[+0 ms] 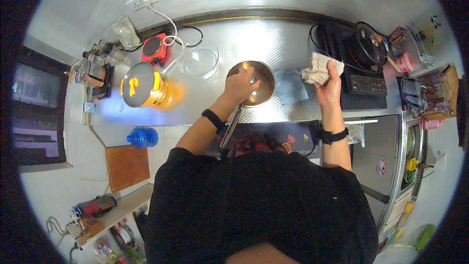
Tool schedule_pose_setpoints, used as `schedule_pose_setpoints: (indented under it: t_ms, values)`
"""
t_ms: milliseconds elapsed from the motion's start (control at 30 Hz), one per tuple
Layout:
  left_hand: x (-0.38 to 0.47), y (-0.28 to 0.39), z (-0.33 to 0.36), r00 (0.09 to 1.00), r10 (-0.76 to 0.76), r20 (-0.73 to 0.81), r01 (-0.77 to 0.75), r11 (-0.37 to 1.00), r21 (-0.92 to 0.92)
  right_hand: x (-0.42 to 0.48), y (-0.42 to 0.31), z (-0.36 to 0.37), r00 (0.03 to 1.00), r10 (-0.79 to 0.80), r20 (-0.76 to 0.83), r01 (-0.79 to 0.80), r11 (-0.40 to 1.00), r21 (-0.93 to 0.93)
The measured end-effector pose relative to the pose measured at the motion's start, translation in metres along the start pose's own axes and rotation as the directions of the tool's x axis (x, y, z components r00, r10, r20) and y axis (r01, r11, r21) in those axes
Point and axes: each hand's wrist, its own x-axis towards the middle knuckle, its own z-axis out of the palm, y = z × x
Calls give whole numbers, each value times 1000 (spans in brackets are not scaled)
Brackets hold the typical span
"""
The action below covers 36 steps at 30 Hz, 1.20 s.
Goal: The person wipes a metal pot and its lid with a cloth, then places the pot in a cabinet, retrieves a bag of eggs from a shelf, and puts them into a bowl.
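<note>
On the metal counter lies a round metal pan [264, 91] with a long handle that points towards me. My left hand [240, 85] reaches over the pan, fingers bent around a small shiny knob or object near its middle; whether a lid lies there I cannot tell. My right hand [329, 86] is raised to the right of the pan and grips a folded, whitish cloth [320, 69]. Between the pan and my right hand a light blue cloth [291, 86] lies flat on the counter.
Left of the pan stand a clear glass bowl [200, 60], a yellow pot with a lid [141, 85] and a red electric hot plate [154, 48]. A black cooker [366, 84] and a dark pan with a glass lid [370, 44] stand at the right. A white cord crosses the counter.
</note>
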Motion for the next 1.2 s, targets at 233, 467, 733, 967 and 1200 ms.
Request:
schedule_pose_setpoints:
  t_ms: [233, 467, 733, 967, 1200]
  values:
    - [15, -1, 8, 990, -104, 91, 102, 994, 29, -12, 15, -16, 998, 49, -46, -53, 995, -81]
    - [11, 7, -5, 996, -65, 55, 62, 997, 50, -23, 26, -3, 994, 108, 28, -101, 979, -179]
    - [12, 10, -7, 970, -208, 126, 208, 978, 15, -17, 33, 10, 987, 106, 117, -81, 976, -202]
    - [6, 11, 0, 963, -198, 186, 199, 980, 10, -17, 36, 11, 986, 147, 80, -127, 967, -219]
    - [8, 6, 3, 980, -194, 48, 197, 977, -84, -18, 35, 8, 991, 103, 85, -84, 975, -207]
